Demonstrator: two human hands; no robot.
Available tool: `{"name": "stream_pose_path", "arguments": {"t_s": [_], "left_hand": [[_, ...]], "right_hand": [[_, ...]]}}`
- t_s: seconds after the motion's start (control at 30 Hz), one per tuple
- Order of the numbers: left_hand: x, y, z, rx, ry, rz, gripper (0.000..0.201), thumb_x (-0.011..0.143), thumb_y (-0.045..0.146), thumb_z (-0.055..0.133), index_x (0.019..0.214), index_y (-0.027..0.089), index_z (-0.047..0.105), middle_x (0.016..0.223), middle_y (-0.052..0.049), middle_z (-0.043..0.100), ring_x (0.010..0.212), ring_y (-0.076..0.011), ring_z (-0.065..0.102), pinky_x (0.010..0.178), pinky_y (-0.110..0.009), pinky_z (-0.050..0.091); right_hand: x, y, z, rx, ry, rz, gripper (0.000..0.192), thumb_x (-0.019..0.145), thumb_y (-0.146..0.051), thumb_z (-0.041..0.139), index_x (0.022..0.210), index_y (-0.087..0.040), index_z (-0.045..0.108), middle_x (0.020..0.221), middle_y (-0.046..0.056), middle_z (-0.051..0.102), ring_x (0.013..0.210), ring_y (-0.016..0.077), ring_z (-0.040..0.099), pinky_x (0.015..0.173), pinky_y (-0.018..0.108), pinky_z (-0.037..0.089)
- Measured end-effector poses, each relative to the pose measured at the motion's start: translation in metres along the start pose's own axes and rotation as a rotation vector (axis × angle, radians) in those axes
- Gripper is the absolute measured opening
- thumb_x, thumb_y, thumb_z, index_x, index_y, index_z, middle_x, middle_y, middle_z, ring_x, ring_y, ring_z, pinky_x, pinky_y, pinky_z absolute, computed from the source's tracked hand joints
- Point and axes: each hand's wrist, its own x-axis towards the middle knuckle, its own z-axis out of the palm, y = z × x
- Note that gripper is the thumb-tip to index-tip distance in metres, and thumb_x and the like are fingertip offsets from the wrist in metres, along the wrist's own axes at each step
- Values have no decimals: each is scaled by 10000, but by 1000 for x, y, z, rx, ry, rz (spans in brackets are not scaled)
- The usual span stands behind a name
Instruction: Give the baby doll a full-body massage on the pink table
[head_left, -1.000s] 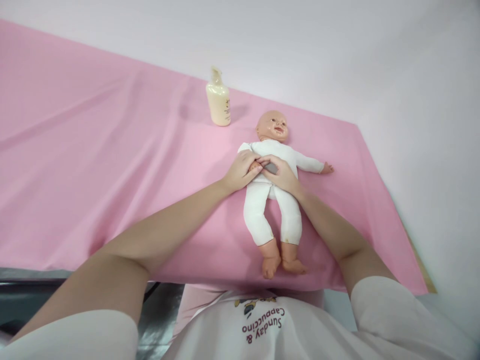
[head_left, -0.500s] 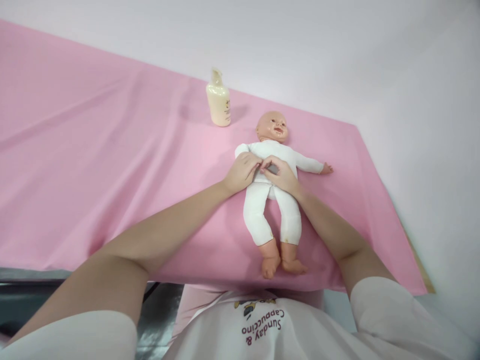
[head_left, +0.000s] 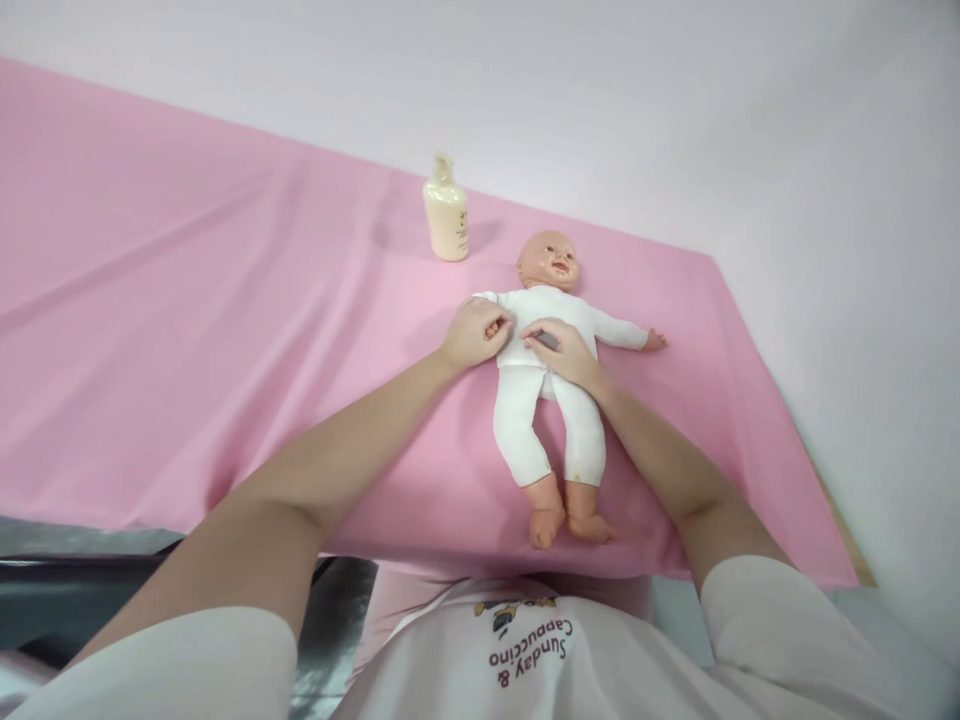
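Note:
A baby doll [head_left: 553, 390] in a white suit lies on its back on the pink cloth [head_left: 225, 330], head away from me and feet near the front edge. My left hand [head_left: 474, 333] is closed around the doll's small hand at its side. My right hand [head_left: 561, 350] rests on the doll's belly, fingers pinching the white suit. The doll's other arm stretches out to the right.
A cream pump bottle [head_left: 446, 212] stands behind the doll to the left, near the wall. The pink cloth hangs over the front edge and ends at the right, where a wooden table corner [head_left: 851, 545] shows. White walls close the back and right.
My left hand has slid off the doll's belly toward its side, taking the doll's hand along. My right hand stays on the belly. The view has tilted slightly.

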Motion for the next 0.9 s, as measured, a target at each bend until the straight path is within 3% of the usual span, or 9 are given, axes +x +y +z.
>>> {"name": "stream_pose_path", "arguments": {"t_s": [0.13,0.27,0.4,0.5,0.63,0.77,0.9], "left_hand": [[0,-17,-11,-120,95,-172,190,836,290,510,685,196,577,688,-54,634,700,-198,581,775,-354,469],[0,-37,-26,-225,248,-368,213,916,278,426,795,197,581,669,-25,612,635,-164,580,651,-282,459],[1,-59,-41,-269,430,-550,185,939,210,438,867,210,608,628,9,587,652,-156,601,721,-267,471],[2,-70,-48,-235,475,-693,181,938,193,458,882,207,629,593,28,548,625,-153,571,716,-257,447],[0,-73,-51,-211,414,-739,227,964,215,414,974,192,639,566,47,487,579,-147,522,663,-240,414],[-5,-65,-51,-95,308,-651,255,974,253,402,1026,195,645,592,41,488,587,-149,524,661,-238,391],[-7,-53,-47,34,175,-520,239,950,243,432,1006,199,659,732,-19,611,720,-182,592,713,-261,391]], "right_hand": [[-1,-1,-1,24,2,6,168,886,-241,560,929,-198,717,880,34,745,895,191,681,936,346,509],[-1,1,-1,49,13,26,170,881,-251,561,924,-201,717,883,33,748,886,191,684,924,347,518],[-1,4,1,87,53,60,179,886,-296,565,913,-198,712,917,45,751,911,197,688,931,352,523],[-2,6,2,77,103,58,189,888,-319,555,888,-197,700,918,50,750,922,198,685,939,352,520],[-3,8,1,-5,159,43,172,882,-296,538,878,-203,683,949,57,748,956,206,674,963,369,510],[-8,18,-4,-113,214,8,167,872,-260,512,884,-206,670,984,70,736,1003,214,660,1003,394,490],[-21,36,-12,-178,305,10,184,847,-215,500,933,-208,663,1080,92,716,1101,226,634,1088,420,443]]}}
